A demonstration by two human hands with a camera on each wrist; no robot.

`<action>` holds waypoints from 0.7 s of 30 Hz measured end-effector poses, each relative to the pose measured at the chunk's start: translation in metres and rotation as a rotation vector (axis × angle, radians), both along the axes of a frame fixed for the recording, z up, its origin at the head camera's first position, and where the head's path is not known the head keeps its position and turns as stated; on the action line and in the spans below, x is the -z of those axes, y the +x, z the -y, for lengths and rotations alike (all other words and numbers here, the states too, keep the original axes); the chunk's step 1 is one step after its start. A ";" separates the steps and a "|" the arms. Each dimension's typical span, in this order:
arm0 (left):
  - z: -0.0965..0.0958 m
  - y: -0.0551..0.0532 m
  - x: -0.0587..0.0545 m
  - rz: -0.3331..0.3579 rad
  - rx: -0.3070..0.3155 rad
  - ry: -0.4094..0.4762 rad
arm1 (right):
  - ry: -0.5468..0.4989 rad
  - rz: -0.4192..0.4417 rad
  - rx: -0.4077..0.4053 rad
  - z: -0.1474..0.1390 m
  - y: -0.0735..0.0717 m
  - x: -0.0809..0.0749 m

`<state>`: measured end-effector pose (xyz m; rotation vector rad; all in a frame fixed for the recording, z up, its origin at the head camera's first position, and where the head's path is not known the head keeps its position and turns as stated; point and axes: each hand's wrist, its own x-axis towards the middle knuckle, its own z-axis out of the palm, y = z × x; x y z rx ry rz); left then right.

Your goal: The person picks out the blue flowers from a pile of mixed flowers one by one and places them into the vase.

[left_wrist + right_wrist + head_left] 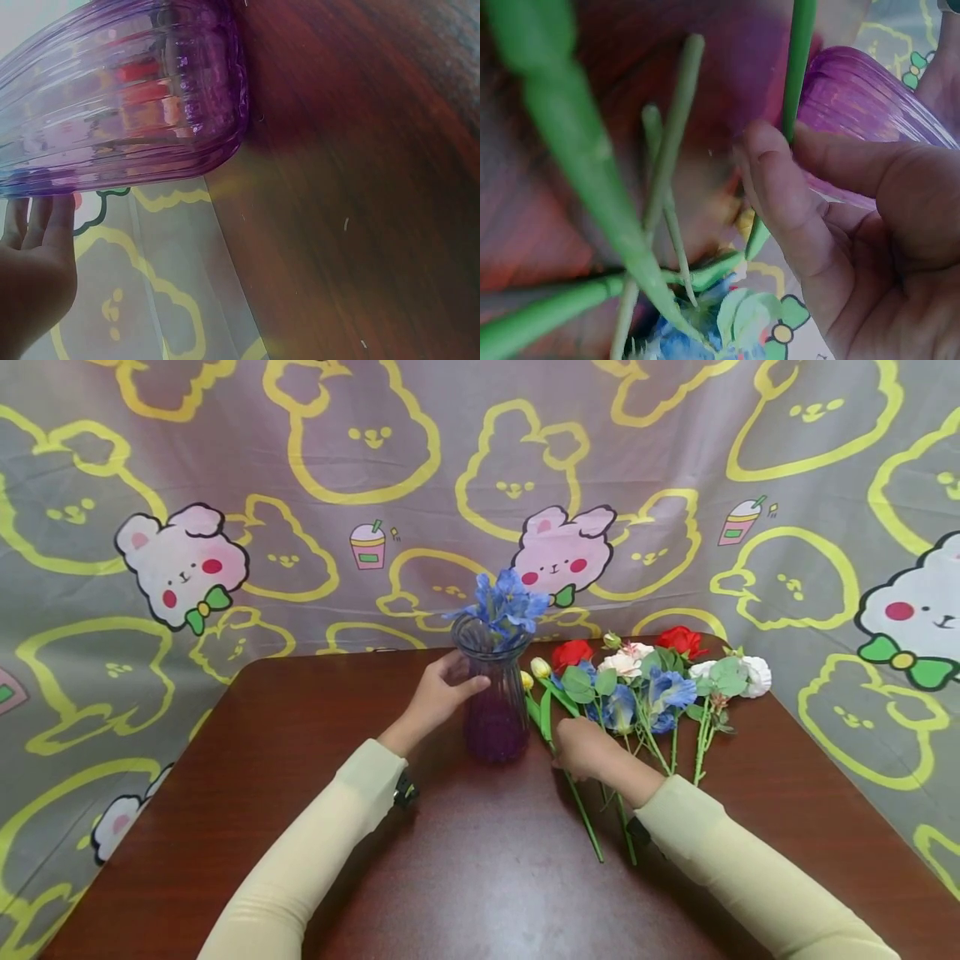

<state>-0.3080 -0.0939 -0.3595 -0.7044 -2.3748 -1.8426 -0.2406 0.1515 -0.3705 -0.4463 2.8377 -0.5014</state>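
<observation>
A ribbed glass vase (495,718), purple toward its base, stands upright on the table with a blue flower (506,603) in its mouth. My left hand (438,697) holds it from the left just under the rim, thumb across the front; in the left wrist view, fingers (58,225) lie along the glass. Right of the vase, my right hand (596,756) pinches a green stem (587,822) that runs up toward the yellow tulips (538,669). Thumb and forefinger close on that stem (798,67) in the right wrist view.
Several loose flowers lie right of the vase: red roses (681,642), a pale pink rose (628,660), blue blooms (667,693) and white blooms (756,677). Their stems cross one another. A cartoon-print cloth (420,527) hangs behind the brown table (300,718).
</observation>
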 end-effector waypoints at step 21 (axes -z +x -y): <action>-0.001 -0.003 0.002 -0.017 0.010 0.032 | 0.010 -0.041 0.154 -0.064 0.007 -0.022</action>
